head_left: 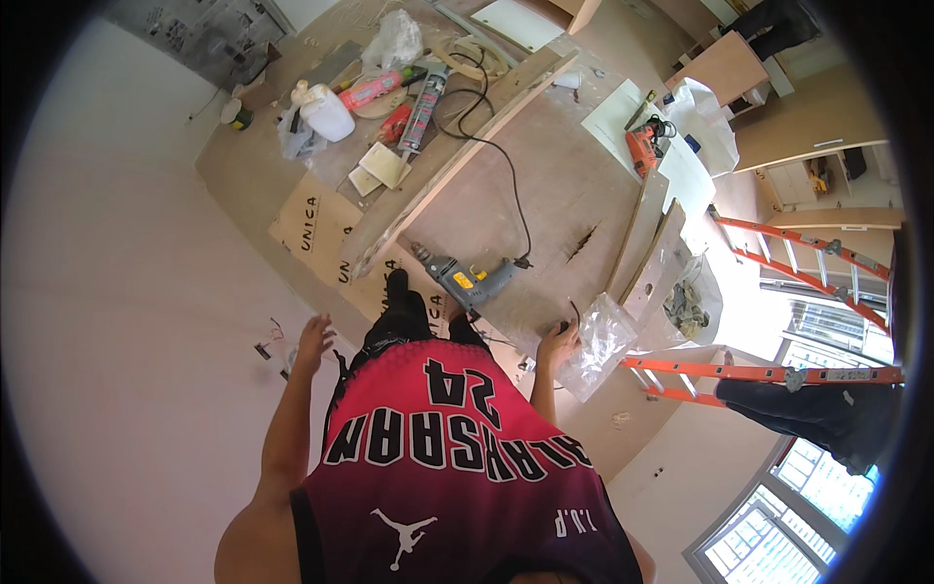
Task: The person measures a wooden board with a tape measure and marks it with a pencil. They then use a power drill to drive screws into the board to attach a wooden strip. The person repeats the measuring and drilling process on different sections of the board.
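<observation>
My left hand (314, 341) hangs beside the pale wall with its fingers apart and nothing in it. My right hand (557, 346) is closed at the near edge of the board-topped work surface (545, 204). A small dark thing shows at its fingers, too small to name. Right beside that hand lies a clear plastic bag (595, 346); whether the fingers touch it I cannot tell. Between my hands and farther off, a grey corded drill (469, 280) with a yellow label lies on its side, apart from both. Its black cord (516, 185) curves away over a wooden plank (467, 146).
Beyond the plank lie a sealant tube (423, 109), a white jug (326, 114), a pink can (371, 90) and two pale square pieces (386, 165). An orange power tool (643, 148) rests at the far right. Orange ladder rails (759, 371) stand at right, with dark clothing (808, 414) beside them.
</observation>
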The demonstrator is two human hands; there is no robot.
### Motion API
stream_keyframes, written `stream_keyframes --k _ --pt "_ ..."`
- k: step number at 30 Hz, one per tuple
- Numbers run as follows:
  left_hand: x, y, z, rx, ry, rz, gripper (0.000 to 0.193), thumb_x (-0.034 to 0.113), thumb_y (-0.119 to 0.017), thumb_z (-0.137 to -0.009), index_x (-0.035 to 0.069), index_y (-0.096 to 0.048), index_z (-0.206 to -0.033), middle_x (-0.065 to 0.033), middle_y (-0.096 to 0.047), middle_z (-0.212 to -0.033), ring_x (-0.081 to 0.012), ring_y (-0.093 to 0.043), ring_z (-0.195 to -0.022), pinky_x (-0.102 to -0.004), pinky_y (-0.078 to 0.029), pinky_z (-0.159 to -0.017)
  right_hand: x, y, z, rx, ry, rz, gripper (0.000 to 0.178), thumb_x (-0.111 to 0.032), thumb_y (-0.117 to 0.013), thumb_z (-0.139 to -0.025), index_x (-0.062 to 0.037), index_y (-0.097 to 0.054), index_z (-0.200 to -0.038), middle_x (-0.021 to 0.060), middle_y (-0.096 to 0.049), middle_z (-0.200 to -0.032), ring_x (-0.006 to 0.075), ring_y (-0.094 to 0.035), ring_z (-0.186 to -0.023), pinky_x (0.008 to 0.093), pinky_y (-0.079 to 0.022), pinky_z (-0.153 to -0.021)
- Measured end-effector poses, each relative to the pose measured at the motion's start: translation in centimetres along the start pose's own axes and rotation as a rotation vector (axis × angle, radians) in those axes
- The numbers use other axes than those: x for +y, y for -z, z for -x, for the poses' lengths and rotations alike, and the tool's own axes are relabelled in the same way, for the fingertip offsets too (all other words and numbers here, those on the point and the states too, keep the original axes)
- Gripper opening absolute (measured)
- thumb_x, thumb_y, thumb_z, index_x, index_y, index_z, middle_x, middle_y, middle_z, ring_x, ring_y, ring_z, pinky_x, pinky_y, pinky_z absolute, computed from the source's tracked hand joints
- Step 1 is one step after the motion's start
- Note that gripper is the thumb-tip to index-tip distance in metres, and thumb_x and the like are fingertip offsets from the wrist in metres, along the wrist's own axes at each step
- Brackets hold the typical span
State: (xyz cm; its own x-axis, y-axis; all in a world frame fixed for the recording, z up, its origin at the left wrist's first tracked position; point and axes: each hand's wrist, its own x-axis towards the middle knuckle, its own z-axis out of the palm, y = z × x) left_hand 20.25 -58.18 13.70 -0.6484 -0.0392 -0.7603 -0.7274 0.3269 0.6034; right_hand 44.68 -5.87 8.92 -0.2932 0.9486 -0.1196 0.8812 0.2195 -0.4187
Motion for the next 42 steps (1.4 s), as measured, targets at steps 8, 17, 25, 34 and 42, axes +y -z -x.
stream_keyframes --k 8,17,25,34,42 --pt "8.3 2.6 -5.0 -0.059 -0.409 -0.461 0.042 0.032 -0.062 -0.103 0.002 -0.064 -0.132 -0.0158 -0.069 -0.126 -0.027 -0.065 -0.113 -0.0383 -0.05 -0.098 -9.0 1.1 2.8 -0.26 0.542 0.171 0.075 -0.006 -0.067 -0.083 -0.0094 -0.044 -0.154 0.0145 -0.042 -0.161 0.0358 -0.035 -0.151 0.0558 -0.027 -0.123" --pt "17.2 -6.5 -9.1 -0.73 -0.155 -0.642 0.042 0.032 -0.071 -0.097 -0.003 -0.069 -0.119 -0.0192 -0.072 -0.101 -0.0257 -0.072 -0.095 -0.0406 -0.058 -0.082 -19.3 -5.5 1.0 -0.643 1.132 0.455 0.096 -0.008 -0.087 -0.063 -0.0076 -0.043 -0.147 0.0142 -0.057 -0.137 0.0374 -0.048 -0.135 0.0568 -0.03 -0.119" --pt "20.2 -10.4 -2.6 -0.498 -0.658 -1.209 0.057 0.043 -0.073 -0.091 -0.003 -0.064 -0.122 -0.0307 -0.059 -0.132 -0.0502 -0.066 -0.109 -0.0535 -0.055 -0.093 -19.0 -3.3 2.0 -0.77 1.048 0.329 0.092 -0.02 -0.087 -0.061 -0.0057 -0.047 -0.143 0.0178 -0.06 -0.131 0.0412 -0.051 -0.124 0.0562 -0.037 -0.108" --pt "17.1 -11.5 -6.5 -0.423 -0.981 -0.74 0.058 0.037 -0.077 -0.09 -0.005 -0.056 -0.125 -0.0303 -0.064 -0.118 -0.0383 -0.063 -0.117 -0.0479 -0.055 -0.092 -17.9 3.5 3.3 -0.829 0.85 0.209 0.085 -0.029 -0.088 -0.064 -0.0043 -0.056 -0.138 0.0238 -0.063 -0.123 0.0456 -0.057 -0.113 0.0526 -0.046 -0.1" --pt "20.7 -25.3 -0.4 -0.775 0.211 0.736 0.047 0.042 -0.077 -0.095 0.007 -0.057 -0.12 -0.011 -0.068 -0.1 -0.0293 -0.067 -0.094 -0.0441 -0.056 -0.09 -23.8 11.7 4.5 -0.732 0.923 0.141 0.084 -0.026 -0.088 -0.066 -0.0013 -0.051 -0.136 0.0302 -0.062 -0.118 0.0492 -0.06 -0.108 0.0558 -0.05 -0.095"
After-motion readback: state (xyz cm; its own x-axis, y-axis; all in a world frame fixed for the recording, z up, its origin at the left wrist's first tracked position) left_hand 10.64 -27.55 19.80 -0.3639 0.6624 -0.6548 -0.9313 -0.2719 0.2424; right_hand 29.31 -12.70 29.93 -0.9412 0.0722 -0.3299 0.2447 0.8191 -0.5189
